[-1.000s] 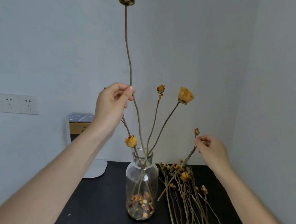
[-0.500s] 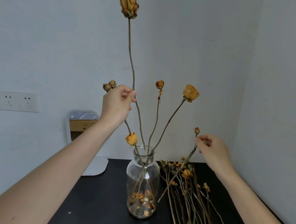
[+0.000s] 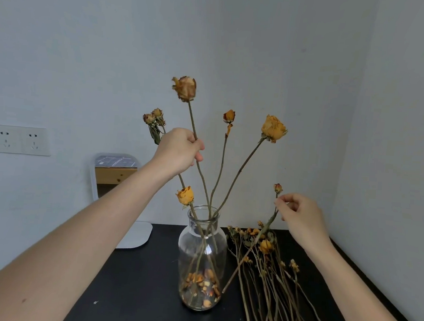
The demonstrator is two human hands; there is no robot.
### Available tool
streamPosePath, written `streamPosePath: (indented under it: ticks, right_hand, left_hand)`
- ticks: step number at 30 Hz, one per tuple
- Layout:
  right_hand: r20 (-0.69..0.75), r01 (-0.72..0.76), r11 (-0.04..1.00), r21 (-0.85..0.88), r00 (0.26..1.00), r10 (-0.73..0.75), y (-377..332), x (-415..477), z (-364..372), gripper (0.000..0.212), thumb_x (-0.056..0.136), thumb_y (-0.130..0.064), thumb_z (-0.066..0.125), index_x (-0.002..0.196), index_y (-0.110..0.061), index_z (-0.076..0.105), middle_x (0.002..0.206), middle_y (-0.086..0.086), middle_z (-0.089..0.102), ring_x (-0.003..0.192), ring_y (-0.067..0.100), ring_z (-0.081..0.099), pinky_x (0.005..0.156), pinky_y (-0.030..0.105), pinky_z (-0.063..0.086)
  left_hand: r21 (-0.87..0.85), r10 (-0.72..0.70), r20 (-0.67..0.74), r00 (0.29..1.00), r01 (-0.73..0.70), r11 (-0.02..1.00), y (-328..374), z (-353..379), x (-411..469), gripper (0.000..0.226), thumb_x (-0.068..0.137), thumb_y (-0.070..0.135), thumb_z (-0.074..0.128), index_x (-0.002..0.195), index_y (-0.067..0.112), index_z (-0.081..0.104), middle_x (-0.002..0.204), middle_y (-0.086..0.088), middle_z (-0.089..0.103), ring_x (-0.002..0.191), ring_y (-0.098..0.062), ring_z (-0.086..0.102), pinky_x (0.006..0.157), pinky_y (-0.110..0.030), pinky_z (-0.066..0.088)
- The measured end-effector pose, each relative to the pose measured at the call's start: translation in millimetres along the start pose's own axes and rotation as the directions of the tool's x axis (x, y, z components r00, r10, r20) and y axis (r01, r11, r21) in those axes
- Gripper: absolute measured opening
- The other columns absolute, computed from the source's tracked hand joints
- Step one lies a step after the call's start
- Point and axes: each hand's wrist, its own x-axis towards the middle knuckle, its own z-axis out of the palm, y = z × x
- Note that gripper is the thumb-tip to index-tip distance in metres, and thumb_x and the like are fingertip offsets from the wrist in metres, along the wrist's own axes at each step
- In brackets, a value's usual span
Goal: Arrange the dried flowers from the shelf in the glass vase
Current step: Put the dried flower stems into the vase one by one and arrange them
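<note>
If I shove this brittle rose stem (image 3: 192, 119) down crookedly it could snap, or lever the glass vase (image 3: 201, 260) at lower centre over. My left hand (image 3: 179, 149), raised mid-frame, pinches that stem below its head, the stem's foot inside the vase neck. My right hand (image 3: 300, 214), at right, pinches a small-budded stem (image 3: 266, 225) slanting up from the dried flowers (image 3: 275, 285) lying beside the vase.

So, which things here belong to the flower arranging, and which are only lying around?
For the job: vase; tall flower gripped by the left hand; small bud pinched by the right hand; loose stems on the table.
Just there: wall sockets; white stand.
</note>
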Motion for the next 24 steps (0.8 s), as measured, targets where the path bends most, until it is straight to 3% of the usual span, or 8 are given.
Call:
streamPosePath:
  ticks: [3,8,13,15,17,19,24]
  right_hand:
    - [0.008,0.003,1.000,-0.005,1.000,-0.003,0.8,0.0,1.8,0.005,0.092,-0.022,0.053,0.091,-0.020,0.058,0.071,0.001,0.057,0.069,0.012,0.054,0.058,0.018,0.037]
    - [0.017,0.001,1.000,-0.007,1.000,-0.001,3.8,-1.1,2.1,0.004,0.092,-0.023,0.053,0.090,-0.021,0.057,0.071,0.002,0.057,0.068,0.013,0.055,0.057,0.017,0.036]
    - [0.028,-0.005,1.000,-0.011,1.000,0.005,6.6,-2.0,3.1,0.005,0.092,-0.023,0.053,0.090,-0.022,0.057,0.073,0.003,0.058,0.070,0.014,0.056,0.058,0.018,0.037]
    - [0.028,-0.007,1.000,-0.005,1.000,0.007,7.2,-1.7,3.3,0.006,0.092,-0.022,0.053,0.091,-0.020,0.058,0.072,0.003,0.058,0.071,0.014,0.056,0.058,0.018,0.037]
    - [0.026,-0.010,1.000,-0.002,1.000,0.010,7.8,-1.4,3.3,0.006,0.092,-0.022,0.053,0.092,-0.020,0.059,0.073,0.003,0.058,0.071,0.014,0.056,0.059,0.018,0.037]
    - [0.024,-0.013,1.000,0.004,1.000,0.013,7.8,-1.6,3.7,0.006,0.092,-0.022,0.053,0.091,-0.020,0.058,0.074,0.003,0.058,0.071,0.013,0.056,0.059,0.018,0.037]
    - [0.037,-0.027,0.999,0.044,0.999,0.026,6.9,-3.2,6.3,0.004,0.093,-0.022,0.052,0.091,-0.023,0.056,0.075,0.003,0.058,0.073,0.014,0.057,0.059,0.017,0.039]
  left_hand:
    - [0.135,0.021,0.035,0.999,-0.025,0.991,2.3,2.1,4.1,0.024,0.097,0.016,0.043,0.091,0.008,0.065,0.076,-0.003,0.066,0.057,-0.006,0.050,0.066,-0.025,0.041]
    - [0.262,-0.061,0.193,0.979,0.008,0.965,2.3,14.4,8.3,0.023,0.096,0.009,0.044,0.097,0.000,0.066,0.083,-0.005,0.068,0.062,-0.009,0.051,0.075,-0.027,0.044]
    - [0.329,-0.170,0.373,0.912,0.041,0.943,-6.4,27.9,5.3,0.024,0.095,0.016,0.050,0.101,0.000,0.067,0.078,-0.003,0.066,0.058,-0.007,0.048,0.055,-0.021,0.039]
    - [0.355,-0.163,0.403,0.901,0.010,0.935,-8.3,30.9,6.0,0.028,0.094,0.022,0.052,0.098,0.001,0.070,0.083,-0.007,0.069,0.069,-0.013,0.056,0.067,-0.025,0.042]
    - [0.384,-0.143,0.404,0.904,-0.026,0.923,-7.9,32.7,9.3,0.032,0.094,0.026,0.052,0.097,0.001,0.071,0.089,-0.008,0.070,0.092,-0.020,0.061,0.083,-0.030,0.042]
    - [0.436,-0.113,0.404,0.908,-0.083,0.896,-5.9,35.1,12.6,0.034,0.093,0.032,0.054,0.100,0.004,0.070,0.086,-0.005,0.068,0.098,-0.022,0.061,0.089,-0.033,0.044]
    - [0.558,-0.017,0.357,0.934,-0.198,0.806,-1.9,43.3,12.4,0.030,0.085,0.048,0.060,0.089,0.020,0.069,0.111,-0.002,0.066,0.101,-0.021,0.058,0.071,-0.030,0.042]
